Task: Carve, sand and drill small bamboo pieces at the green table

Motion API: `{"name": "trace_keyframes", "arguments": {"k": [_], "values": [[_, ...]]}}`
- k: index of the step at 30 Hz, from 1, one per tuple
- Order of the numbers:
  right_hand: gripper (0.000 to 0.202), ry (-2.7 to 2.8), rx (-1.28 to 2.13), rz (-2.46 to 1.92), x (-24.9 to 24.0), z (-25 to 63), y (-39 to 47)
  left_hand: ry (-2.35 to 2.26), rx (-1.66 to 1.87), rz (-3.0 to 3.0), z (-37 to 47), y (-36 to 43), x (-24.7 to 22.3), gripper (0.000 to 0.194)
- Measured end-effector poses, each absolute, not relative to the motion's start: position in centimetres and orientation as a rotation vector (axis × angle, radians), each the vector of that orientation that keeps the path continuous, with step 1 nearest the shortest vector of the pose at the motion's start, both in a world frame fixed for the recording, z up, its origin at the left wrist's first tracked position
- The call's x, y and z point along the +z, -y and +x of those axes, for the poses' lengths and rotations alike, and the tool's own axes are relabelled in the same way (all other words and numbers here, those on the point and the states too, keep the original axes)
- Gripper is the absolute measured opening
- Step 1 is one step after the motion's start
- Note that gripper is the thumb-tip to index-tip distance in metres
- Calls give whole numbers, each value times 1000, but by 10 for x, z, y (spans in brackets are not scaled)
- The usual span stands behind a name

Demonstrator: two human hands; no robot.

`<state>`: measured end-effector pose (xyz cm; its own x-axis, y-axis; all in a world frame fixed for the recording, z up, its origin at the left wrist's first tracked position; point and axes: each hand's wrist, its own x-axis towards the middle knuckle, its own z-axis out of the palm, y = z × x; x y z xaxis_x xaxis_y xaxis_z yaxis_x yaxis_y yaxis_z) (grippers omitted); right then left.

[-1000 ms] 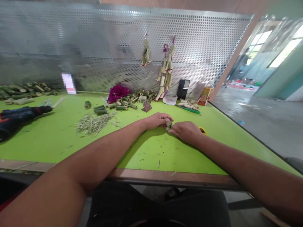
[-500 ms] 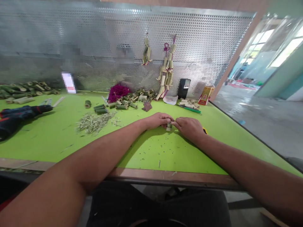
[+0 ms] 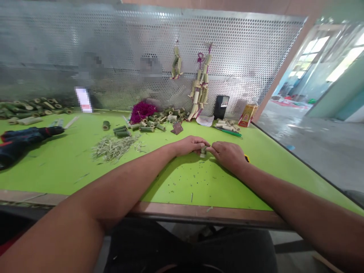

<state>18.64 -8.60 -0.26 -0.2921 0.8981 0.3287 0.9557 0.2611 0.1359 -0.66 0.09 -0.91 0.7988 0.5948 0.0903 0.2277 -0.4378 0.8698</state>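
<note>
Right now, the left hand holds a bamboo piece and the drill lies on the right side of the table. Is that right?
Only the drill's side is wrong: the head view shows the drill on the left side of the table. The left hand does hold a bamboo piece.

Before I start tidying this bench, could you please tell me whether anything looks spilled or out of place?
Only loose litter looks untidy: pale shavings lie in a spread heap on the green tabletop, and dark specks are scattered on the near side of the left hand, which holds a small bamboo piece.
</note>
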Motion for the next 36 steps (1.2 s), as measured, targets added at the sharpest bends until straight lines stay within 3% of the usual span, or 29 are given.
{"name": "trace_keyframes", "arguments": {"k": [10,21,28,36], "values": [[54,2283,-508,-1792,-4,187,82,-582,476,1965,-7,-5,-14,33],[50,2610,-388,-1594,-4,184,88,-584,500,1846,-5,-1,-10,27],[50,2304,-494,-1714,-2,185,86,-576,466,1932,-7,-4,-11,33],[46,2337,-504,-1730,-2,184,84,-599,463,1938,-6,-5,-11,32]]}}
